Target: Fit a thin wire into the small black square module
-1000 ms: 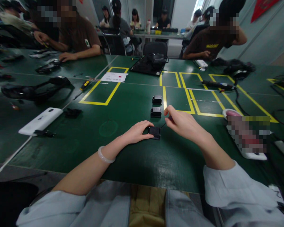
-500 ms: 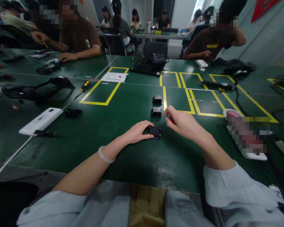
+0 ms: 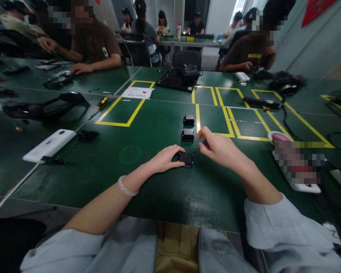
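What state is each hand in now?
Left hand: closed on the nearest black block.
Right hand: closed on a thin dark tool, mostly hidden.

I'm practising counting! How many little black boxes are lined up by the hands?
3. The nearest box is in the left hand, the middle box just beyond it, and the farthest box behind that. Another could hide behind the right hand.

Around the held block, bare tabletop leaves a way through at 6 o'clock. The left hand obstructs 9 o'clock, the right hand 2; a second block and a third block bar 12.
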Motion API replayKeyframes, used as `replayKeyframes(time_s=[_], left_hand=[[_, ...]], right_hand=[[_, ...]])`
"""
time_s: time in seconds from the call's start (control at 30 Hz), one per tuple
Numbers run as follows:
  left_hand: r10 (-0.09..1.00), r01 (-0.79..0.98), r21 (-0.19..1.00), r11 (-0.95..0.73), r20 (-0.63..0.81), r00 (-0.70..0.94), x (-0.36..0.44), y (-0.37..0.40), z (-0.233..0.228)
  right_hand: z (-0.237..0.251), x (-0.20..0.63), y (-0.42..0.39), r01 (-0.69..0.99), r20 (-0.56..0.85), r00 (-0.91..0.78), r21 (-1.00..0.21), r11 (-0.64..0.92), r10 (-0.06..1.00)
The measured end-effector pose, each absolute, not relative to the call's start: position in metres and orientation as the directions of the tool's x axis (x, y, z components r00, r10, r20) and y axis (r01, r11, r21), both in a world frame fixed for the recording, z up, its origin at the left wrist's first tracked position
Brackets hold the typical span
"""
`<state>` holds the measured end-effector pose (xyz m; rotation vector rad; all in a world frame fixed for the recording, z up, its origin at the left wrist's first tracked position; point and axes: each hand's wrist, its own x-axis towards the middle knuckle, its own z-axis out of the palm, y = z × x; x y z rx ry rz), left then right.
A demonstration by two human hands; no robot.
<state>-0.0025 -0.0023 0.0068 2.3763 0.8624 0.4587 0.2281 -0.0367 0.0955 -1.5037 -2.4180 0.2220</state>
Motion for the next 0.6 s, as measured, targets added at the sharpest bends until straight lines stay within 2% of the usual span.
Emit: replayKeyframes(time_s=[0.27, 0.6], left_hand=[[0.678, 0.479, 0.619, -0.622, 0.121, 0.725, -0.0024, -0.0023, 0.0057], [0.676, 0.487, 0.605, -0.63, 0.119, 0.727, -0.0024, -0.0024, 0.006]], right_hand=[[0.0935, 0.2282, -0.0346, 0.877, 0.146, -0.398, -0.228, 0.422, 0.906], [0.0952, 0.2277, -0.0365, 0.858, 0.15, -0.408, -0.274, 0.435, 0.9]])
